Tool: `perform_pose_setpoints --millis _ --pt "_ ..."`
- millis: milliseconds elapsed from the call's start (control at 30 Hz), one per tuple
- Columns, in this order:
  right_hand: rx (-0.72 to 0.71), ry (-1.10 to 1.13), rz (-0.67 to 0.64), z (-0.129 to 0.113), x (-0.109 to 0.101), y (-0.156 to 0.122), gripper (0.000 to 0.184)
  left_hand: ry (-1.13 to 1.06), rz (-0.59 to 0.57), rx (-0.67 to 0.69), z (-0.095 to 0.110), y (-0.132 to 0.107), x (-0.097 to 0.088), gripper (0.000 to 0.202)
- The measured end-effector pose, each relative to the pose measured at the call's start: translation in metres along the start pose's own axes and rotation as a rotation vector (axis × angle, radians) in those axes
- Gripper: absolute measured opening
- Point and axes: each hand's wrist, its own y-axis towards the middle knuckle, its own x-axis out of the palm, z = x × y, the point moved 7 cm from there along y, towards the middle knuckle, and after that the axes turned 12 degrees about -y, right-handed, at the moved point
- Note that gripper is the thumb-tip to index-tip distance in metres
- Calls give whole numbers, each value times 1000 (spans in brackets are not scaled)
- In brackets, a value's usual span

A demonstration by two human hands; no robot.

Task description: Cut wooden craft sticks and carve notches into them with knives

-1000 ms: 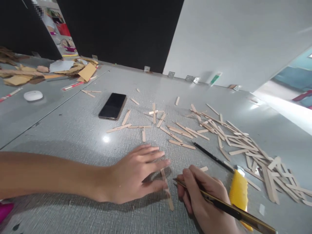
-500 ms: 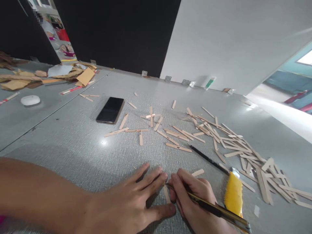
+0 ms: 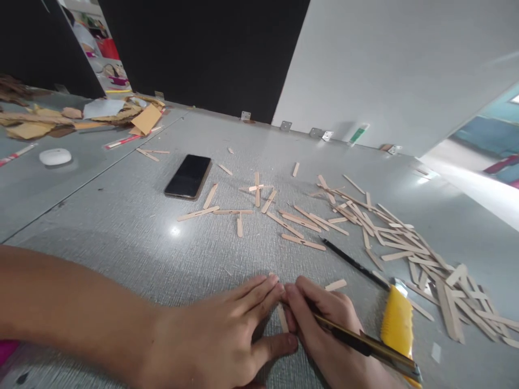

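Note:
My left hand (image 3: 227,329) lies flat on the grey table, fingers stretched out and close together, thumb apart. A short wooden craft stick (image 3: 283,319) shows between its thumb and forefinger, its far end hidden by the fingertips. My right hand (image 3: 324,324) is closed around a slim gold-and-black craft knife (image 3: 368,346). The knife's tip is hidden at the left fingertips, by the stick. Beside my right hand lies a yellow-handled tool (image 3: 397,321) with a pale, shiny front end. A black pencil-like rod (image 3: 351,262) points away from it.
Many loose craft sticks (image 3: 405,246) are piled on the right. Several notched ones, some crossed, lie in the middle. A phone (image 3: 188,176) and a white case (image 3: 55,157) are on the left. Torn cardboard (image 3: 117,116) lies farther back, near upright black and grey panels (image 3: 365,59).
My left fingers have drawn together from a spread pose. The right hand stays closed on the craft knife, beside the left fingertips. The view has shifted slightly.

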Motion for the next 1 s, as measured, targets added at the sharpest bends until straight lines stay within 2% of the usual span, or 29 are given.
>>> perform_pose_setpoints --millis 200,433,533,700,900,1000 --pt "-2 -37 -57 1 2 1 47 54 91 36 4 2 -5 55" --pt "-31 -53 -109 2 4 -1 47 85 88 25 4 1 0 55" --pt "11 14 -133 6 5 -1 49 75 107 44 4 0 0 56" --pt "102 166 -102 11 6 -4 53 73 105 48 3 1 -1 54" --pt "13 105 -44 4 2 -2 46 50 95 60 2 -1 0 56" --pt "-16 0 -49 2 1 -1 45 51 93 62 2 -2 1 57"
